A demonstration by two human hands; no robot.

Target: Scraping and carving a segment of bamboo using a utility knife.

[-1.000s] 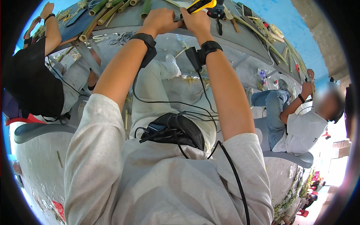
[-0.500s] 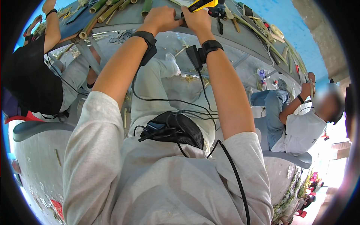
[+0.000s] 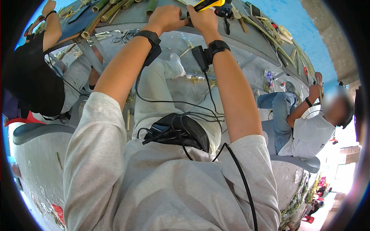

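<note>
My left hand (image 3: 165, 18) and my right hand (image 3: 203, 19) meet at the near edge of the grey table (image 3: 252, 38). The left one is curled closed, its thumb reaching toward the right; whatever it holds is hidden. A yellow-and-black handled tool (image 3: 210, 4) shows at the top of my right hand, whose fingers are closed around it. The picture's upper edge cuts the tool off, so its kind is unclear. Just right of it lies a black object with a lever-like part (image 3: 227, 27).
Cut bamboo tubes (image 3: 151, 7) lie left of my hands, and bamboo strips (image 3: 269, 36) to the right. Black cables (image 3: 181, 102) run from my wrist straps to a pouch (image 3: 189, 131) on my lap. One person (image 3: 32, 77) sits at left, another (image 3: 312, 134) at right.
My hands stay together at the table edge, with only a very slight shift. The yellow-and-black tool moves slightly with the right hand.
</note>
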